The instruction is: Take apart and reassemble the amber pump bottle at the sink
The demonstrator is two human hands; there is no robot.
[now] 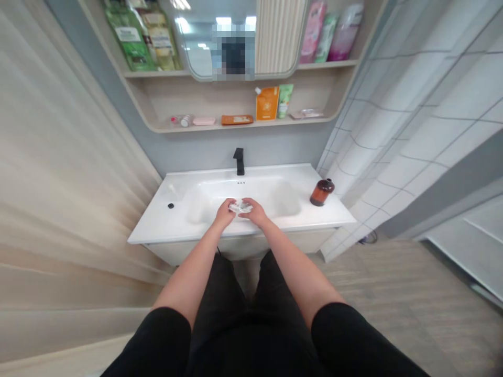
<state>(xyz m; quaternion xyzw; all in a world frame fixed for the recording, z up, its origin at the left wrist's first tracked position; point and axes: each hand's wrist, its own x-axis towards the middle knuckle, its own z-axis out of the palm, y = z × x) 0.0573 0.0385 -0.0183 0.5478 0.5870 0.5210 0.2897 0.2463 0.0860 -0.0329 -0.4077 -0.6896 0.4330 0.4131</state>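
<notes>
Between both hands is a small, clear and whitish crinkled thing, like a see-through plastic packet (240, 207), with some dark marks in it; its exact kind is too small to make out. My left hand (225, 213) grips its left side with curled fingers. On the opposite side, my right hand (256, 212) has its fingers closed round the right edge. Both hands are over the front part of the white sink (285, 201), below the black faucet (239, 162).
An amber bottle (322, 192) stands on the counter's right side. A small black round piece (171, 206) lies at the left. Above, a wall shelf (157, 127) holds an orange pouch (267, 103), a green tube (285, 101) and several bottles. Curtains hang on both sides.
</notes>
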